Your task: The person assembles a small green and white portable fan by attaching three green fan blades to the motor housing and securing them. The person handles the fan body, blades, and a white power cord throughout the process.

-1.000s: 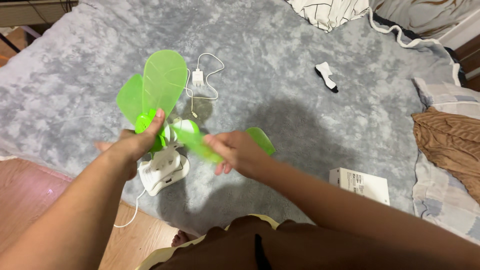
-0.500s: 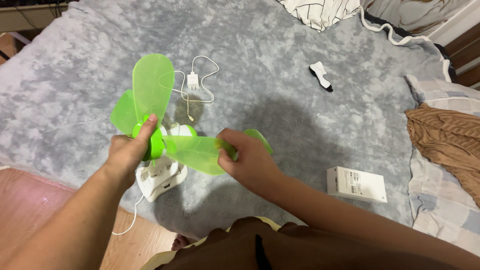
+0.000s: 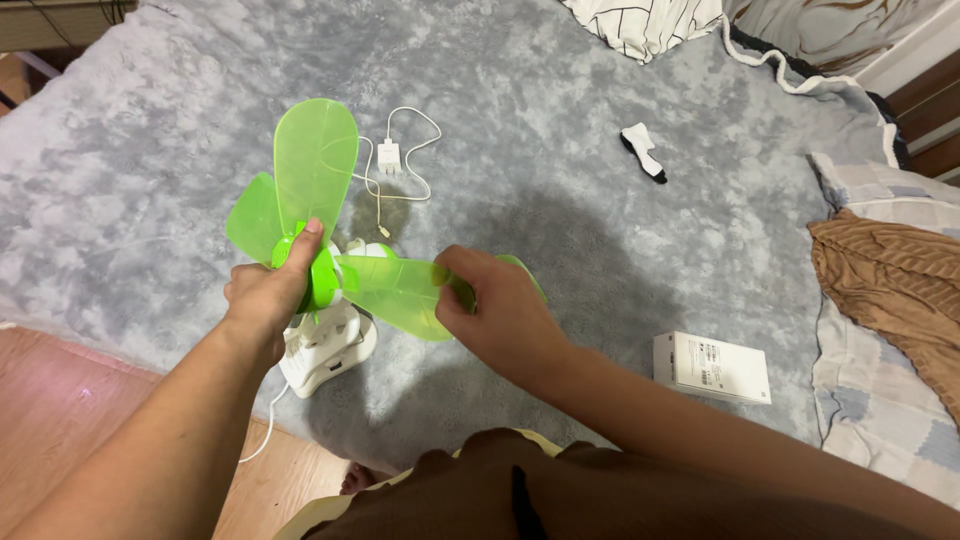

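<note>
**A:** Where is the fan?

**B:** The small fan stands at the near edge of the bed (image 3: 560, 120), its white base (image 3: 325, 350) on the grey plush blanket. The green blade wheel sits on top, with one blade (image 3: 315, 165) pointing up and away from the person.

**A:** And the hands?

**B:** The left hand (image 3: 262, 295) is closed around the green hub (image 3: 322, 278), thumb laid along its front. The right hand (image 3: 500, 315) pinches the tip of the blade (image 3: 395, 295) that sticks out sideways, between thumb and fingers. Another blade shows partly behind that hand.

**A:** So what is the work at this point?

**B:** As I read it, the blade wheel is being handled by hand, with the hub braced on one side and one blade gripped on the other. I can't tell whether the wheel is seated on its shaft.

**A:** What does that handling call for?

**B:** A light pinch, I'd say. The blades look like thin translucent plastic that would flex, and the base needs to be kept steady on the soft blanket.

**A:** Anything nearby?

**B:** A white charger with its cable (image 3: 389, 157) lies just beyond the fan, and a white box (image 3: 712, 367) sits well off to the right.
</note>
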